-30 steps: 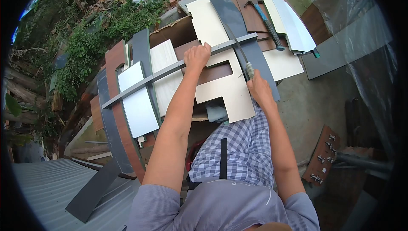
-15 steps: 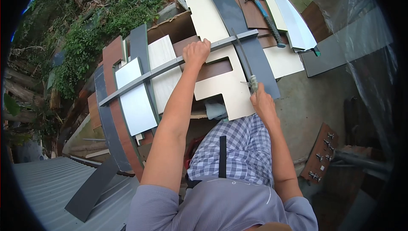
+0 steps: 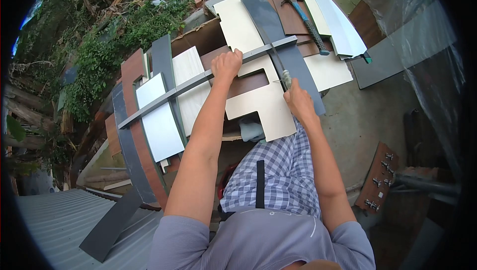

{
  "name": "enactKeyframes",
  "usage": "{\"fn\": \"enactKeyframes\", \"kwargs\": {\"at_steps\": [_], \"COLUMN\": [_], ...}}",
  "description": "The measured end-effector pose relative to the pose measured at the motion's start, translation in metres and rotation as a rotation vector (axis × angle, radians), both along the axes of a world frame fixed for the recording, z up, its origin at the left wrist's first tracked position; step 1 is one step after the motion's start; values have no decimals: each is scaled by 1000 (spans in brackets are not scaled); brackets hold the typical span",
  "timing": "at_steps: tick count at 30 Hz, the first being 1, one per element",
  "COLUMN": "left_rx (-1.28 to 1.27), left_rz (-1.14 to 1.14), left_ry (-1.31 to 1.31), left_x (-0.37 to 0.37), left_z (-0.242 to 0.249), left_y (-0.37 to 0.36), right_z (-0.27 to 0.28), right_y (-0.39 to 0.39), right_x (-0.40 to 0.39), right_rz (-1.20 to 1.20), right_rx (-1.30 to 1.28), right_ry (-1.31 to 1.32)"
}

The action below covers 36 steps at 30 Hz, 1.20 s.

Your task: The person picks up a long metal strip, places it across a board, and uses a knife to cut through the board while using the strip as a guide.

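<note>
A long grey metal bar (image 3: 186, 82) lies slantwise across several boards. My left hand (image 3: 227, 65) is closed around it near its middle, knuckles up. My right hand (image 3: 300, 99) grips the pale handle (image 3: 287, 78) of a narrow-bladed saw. Its thin saw blade (image 3: 278, 60) crosses the bar close to the right end and touches it there. Beneath the saw are a dark grey board (image 3: 303, 78) and a cream board (image 3: 278, 113) with cut-outs.
A hammer (image 3: 306, 21) with a blue and black handle rests on boards at the upper right. White panels (image 3: 335, 19) lie beyond it. At the lower right is a brown board with metal fittings (image 3: 376, 183). Corrugated roofing (image 3: 54, 220) and a dark plank (image 3: 110, 225) occupy the lower left.
My right hand has pushed the saw forward, away from my body, so its handle is nearer the bar. My left hand stays on the bar. The view has shifted slightly.
</note>
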<state>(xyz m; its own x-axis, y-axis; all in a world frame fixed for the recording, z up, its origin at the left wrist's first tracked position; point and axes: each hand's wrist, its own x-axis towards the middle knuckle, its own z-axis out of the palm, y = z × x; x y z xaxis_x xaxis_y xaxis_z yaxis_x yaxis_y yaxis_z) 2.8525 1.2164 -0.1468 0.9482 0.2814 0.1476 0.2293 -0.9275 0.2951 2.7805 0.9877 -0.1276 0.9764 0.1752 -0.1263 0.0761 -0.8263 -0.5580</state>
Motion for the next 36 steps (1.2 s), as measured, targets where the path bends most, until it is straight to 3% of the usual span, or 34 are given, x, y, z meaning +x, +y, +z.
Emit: {"fn": "enactKeyframes", "kwargs": {"at_steps": [6,14,26,36], "left_rx": [20,13,3,18], "left_rz": [6,2,-1,5], "left_ry": [12,-21,76,71], "left_x": [-1,1,-5,-3], "left_z": [-2,-4,3,5], "left_y": [-1,1,-3,-3], "right_z": [2,-8,4,-1], "right_y": [-21,14,-2,26], "right_x": [-56,22,-31,40], "right_rz": [-44,-8,-66,-13], "right_rx": [-14,18,42,16], "right_ry": [124,-48,100,-16]}}
